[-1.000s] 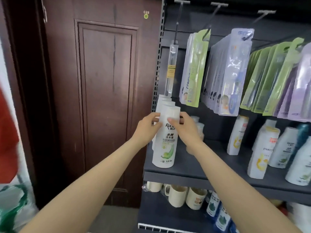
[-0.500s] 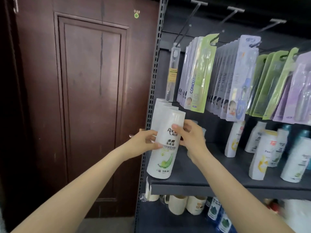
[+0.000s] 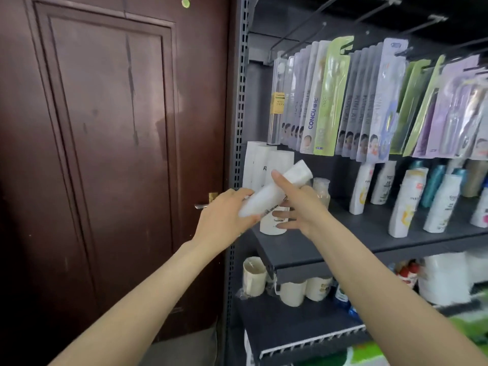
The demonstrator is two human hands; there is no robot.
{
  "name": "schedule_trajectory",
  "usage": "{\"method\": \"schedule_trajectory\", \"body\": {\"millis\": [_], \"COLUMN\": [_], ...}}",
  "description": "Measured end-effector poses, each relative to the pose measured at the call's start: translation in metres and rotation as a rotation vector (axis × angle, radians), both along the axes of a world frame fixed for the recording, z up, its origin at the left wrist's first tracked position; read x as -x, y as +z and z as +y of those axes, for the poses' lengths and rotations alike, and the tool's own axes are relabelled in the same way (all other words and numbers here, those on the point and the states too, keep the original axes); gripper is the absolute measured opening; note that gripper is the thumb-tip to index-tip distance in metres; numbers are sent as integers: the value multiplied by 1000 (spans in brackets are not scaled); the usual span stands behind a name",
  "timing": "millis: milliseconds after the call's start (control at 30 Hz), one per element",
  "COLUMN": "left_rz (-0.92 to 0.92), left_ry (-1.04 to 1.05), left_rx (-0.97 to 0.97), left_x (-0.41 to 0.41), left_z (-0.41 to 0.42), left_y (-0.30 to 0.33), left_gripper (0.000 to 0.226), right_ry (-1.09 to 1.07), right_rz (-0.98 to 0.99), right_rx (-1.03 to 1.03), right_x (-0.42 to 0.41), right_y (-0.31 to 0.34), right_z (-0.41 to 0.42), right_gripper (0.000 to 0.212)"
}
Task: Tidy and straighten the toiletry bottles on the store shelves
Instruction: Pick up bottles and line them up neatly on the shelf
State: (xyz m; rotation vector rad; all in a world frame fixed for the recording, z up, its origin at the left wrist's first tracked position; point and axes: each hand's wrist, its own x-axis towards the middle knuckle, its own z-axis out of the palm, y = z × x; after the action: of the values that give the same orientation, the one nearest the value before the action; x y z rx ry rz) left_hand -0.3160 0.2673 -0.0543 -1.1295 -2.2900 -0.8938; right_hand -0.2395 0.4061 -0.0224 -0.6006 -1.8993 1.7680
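We see both hands out in front of the dark grey shelf (image 3: 303, 249), and a white bottle (image 3: 274, 192) is up off it, tipped hard over with its cap end pointing to about two o'clock. The left hand (image 3: 224, 217) grips the bottle's lower end, fingers curled round the base at eight o'clock of the bottle. The right hand (image 3: 301, 207) comes in from four o'clock: its thumb lies up along the bottle's side, and its fingers are spread, reaching under and behind the bottle; we cannot tell how firmly they press it. The bottle is blurred, so its label does not read.

Just behind it, at ten o'clock, a row of upright white bottles (image 3: 261, 165) stands at the shelf's left end, hard against the perforated upright post (image 3: 239, 128). Another white bottle (image 3: 272, 223) stands on the shelf directly below the tilted one, partly hidden by the right hand. Over at three o'clock, more shampoo bottles (image 3: 406, 204) stand in loose rows, some leaning. Above, at one o'clock, toothbrush packs (image 3: 330, 101) hang from hooks. Down at six o'clock, cream mugs (image 3: 254, 276) sit on the lower shelf. At nine o'clock we have the brown door (image 3: 105, 154) with its handle (image 3: 202, 206) just left of the left hand.
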Motion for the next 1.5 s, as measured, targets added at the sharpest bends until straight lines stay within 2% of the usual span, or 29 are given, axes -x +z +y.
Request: {"method": "schedule_trajectory", "body": {"millis": [100, 167, 233, 333, 433, 500, 700, 833, 967, 1067, 1300, 1367, 1500], "left_rz": [161, 198, 70, -306, -391, -380, -376, -280, -75, -57, -52, -103, -198], "left_ry": [37, 20, -76, -292, -394, -416, -412, -350, -217, -185, -198, -225, -298], "left_rx": [36, 21, -15, 25, 113, 128, 195, 97, 46, 37, 2, -31, -33], "left_x": [-4, -5, 1, 14, 20, 21, 19, 14, 24, 25, 21, 17, 15], "left_z": [-5, -8, -11, -26, -40, -42, -42, -43, -48, -51, -45, -40, -17], "left_y": [1, 1, 5, 9, 4, 0, -7, -16, -23, -26, -27, -25, -22], "left_gripper": [53, 56, 56, 61, 60, 60, 76, 74, 72, 84, 85, 80, 48], "right_ry": [-33, -15, 15, 50, 97, 122, 192, 215, -84, -161, -65, -45, 22], "right_rz": [145, 259, 343, 405, 433, 443, 481, 483, 450, 449, 554, 576, 566], "right_rx": [139, 222, 239, 257, 315, 331, 332, 244, 18, -10, 94, 101, 116], "right_x": [1, -1, -5, -13, -21, -24, -32, -35, -38, -37, -40, -39, -34], "right_y": [1, -1, -4, -9, -14, -19, -27, -27, -30, -35, -32, -31, -27], "right_z": [-12, -14, -11, -3, 5, 7, 6, 5, 6, 5, 9, 11, 16], "right_gripper": [32, 32, 26, 15, 24, 36, 43, 42, 56, 47, 38, 42, 59]}}
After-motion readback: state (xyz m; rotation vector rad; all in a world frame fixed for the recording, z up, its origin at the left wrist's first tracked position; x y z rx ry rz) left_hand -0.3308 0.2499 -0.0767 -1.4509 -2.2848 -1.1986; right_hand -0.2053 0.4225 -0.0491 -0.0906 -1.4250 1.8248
